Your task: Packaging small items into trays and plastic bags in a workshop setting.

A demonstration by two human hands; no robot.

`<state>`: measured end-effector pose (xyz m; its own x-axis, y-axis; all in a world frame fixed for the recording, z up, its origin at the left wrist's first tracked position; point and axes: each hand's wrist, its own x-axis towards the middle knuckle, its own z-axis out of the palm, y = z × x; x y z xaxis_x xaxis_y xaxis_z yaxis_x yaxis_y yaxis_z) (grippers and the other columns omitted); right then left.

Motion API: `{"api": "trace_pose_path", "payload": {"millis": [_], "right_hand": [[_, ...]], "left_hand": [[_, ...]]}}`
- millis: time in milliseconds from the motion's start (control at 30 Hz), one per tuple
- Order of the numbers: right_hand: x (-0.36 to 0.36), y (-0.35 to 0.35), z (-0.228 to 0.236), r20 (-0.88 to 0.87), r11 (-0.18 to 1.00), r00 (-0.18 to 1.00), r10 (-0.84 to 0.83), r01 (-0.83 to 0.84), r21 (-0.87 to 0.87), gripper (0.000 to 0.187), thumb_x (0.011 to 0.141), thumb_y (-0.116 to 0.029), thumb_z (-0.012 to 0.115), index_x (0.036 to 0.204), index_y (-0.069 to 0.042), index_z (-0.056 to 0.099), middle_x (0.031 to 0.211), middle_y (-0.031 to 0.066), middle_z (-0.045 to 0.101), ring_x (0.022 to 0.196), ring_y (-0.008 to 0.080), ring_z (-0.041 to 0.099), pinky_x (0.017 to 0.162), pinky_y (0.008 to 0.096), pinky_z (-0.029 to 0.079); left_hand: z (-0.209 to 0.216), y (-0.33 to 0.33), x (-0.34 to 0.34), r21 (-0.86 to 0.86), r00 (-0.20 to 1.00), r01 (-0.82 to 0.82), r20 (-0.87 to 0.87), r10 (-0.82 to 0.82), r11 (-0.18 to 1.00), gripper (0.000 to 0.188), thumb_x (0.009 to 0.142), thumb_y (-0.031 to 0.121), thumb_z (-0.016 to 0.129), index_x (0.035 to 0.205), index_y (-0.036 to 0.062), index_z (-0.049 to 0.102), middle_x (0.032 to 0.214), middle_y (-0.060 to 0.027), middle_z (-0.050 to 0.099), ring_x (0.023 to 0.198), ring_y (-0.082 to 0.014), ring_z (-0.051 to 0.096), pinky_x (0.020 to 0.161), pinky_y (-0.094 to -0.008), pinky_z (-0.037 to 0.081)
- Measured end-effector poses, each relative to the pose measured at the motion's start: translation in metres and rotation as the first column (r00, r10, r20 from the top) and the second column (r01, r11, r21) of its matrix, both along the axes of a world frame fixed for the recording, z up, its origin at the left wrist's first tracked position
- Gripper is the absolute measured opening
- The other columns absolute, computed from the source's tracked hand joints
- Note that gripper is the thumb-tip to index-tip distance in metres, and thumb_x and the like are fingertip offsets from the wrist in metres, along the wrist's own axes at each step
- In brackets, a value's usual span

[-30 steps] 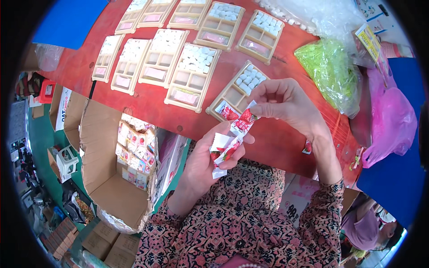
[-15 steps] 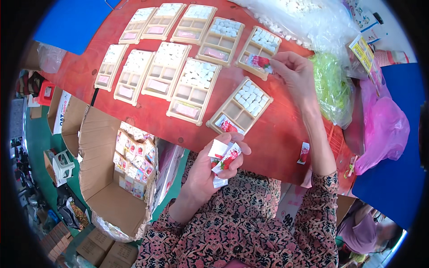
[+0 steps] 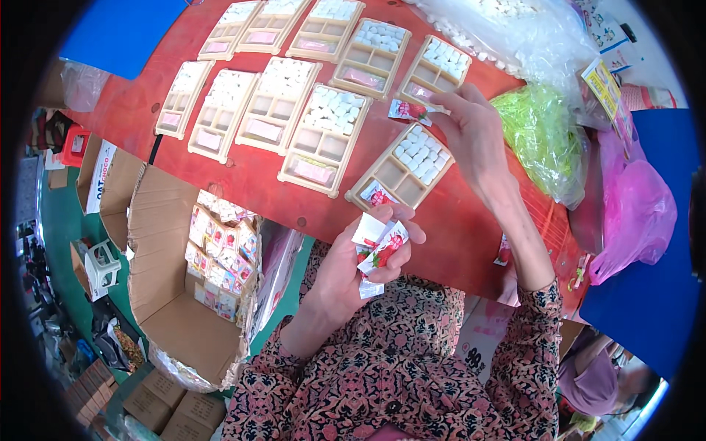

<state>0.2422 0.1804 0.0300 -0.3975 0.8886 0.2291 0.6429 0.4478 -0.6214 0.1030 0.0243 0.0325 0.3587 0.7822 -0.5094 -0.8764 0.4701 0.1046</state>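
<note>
At the near edge of the upper-right tray (image 3: pixel 421 73), got a red-and-white sachet (image 3: pixel 407 111) clamped by one end in the right hand (image 3: pixel 466 131), with thumb and fingers apparently together on it. To do this bit well (just going by looks, mind), pinch only the end, hold the packet level, and lift clear of the rim so as not to snag the pink packet (image 3: pixel 419 90) or jostle the white pieces (image 3: pixel 446 58). Down by the lower tray (image 3: pixel 387 171), got more sachets (image 3: pixel 382 251) bundled in the curled left hand (image 3: pixel 331 270); grip lightly, fanned enough to peel off singles. Tough to count those, though, overlapped and half buried. Can't tell whether touching the rim up top or just hanging beside it. Also partly blocked: a loose sachet (image 3: pixel 502 251) behind the right forearm (image 3: pixel 523 231), plus the lower tray's own sachet (image 3: pixel 379 195) behind the left hand. Clipped at the top: the far trays (image 3: pixel 322 29).
</note>
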Motion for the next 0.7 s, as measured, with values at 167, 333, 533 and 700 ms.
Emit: {"api": "trace_pose_path", "payload": {"millis": [167,333,533,700], "right_hand": [[-0.009,0.014,-0.006,0.104,0.984,0.981,0.162,-0.169,0.058,0.015,0.073,-0.003,0.063,0.087,-0.003,0.065,0.081,0.0117,0.054,0.073,0.0292,0.055,0.064,0.0387,0.043],[-0.02,0.024,-0.008,0.28,0.969,0.934,0.22,-0.243,0.05,0.012,0.073,-0.009,0.063,0.083,-0.002,0.064,0.079,0.0124,0.053,0.078,0.0303,0.054,0.067,0.0402,0.042],[-0.028,0.029,-0.011,0.296,0.947,0.916,0.269,-0.308,0.091,0.01,0.074,-0.007,0.061,0.081,0.0,0.062,0.077,0.0137,0.054,0.08,0.0325,0.054,0.069,0.0426,0.042],[-0.029,0.031,-0.018,0.326,0.942,0.909,0.262,-0.314,0.12,0.009,0.073,-0.006,0.061,0.076,0.001,0.056,0.076,0.0144,0.054,0.078,0.033,0.054,0.066,0.0421,0.042]], "left_hand": [[-0.003,-0.004,-0.003,-0.01,0.999,-0.003,0.043,0.004,1.0,0.027,0.093,0.024,0.043,0.102,-0.0003,0.05,0.083,-0.0144,0.059,0.05,-0.0105,0.049,0.033,-0.0184,0.033],[-0.005,-0.005,-0.003,-0.017,0.999,-0.028,0.029,0.029,0.999,0.026,0.093,0.024,0.043,0.101,-0.0002,0.05,0.084,-0.0153,0.059,0.049,-0.0109,0.049,0.033,-0.0183,0.033],[-0.014,-0.007,-0.003,-0.016,0.996,-0.048,0.076,0.049,0.999,0.026,0.093,0.023,0.042,0.101,-0.0004,0.05,0.084,-0.0158,0.059,0.049,-0.0112,0.049,0.033,-0.0184,0.033],[-0.015,-0.006,-0.002,-0.038,0.995,-0.053,0.081,0.056,0.998,0.026,0.093,0.023,0.042,0.101,-0.0006,0.05,0.084,-0.0157,0.059,0.049,-0.0112,0.049,0.033,-0.0182,0.033]]}}
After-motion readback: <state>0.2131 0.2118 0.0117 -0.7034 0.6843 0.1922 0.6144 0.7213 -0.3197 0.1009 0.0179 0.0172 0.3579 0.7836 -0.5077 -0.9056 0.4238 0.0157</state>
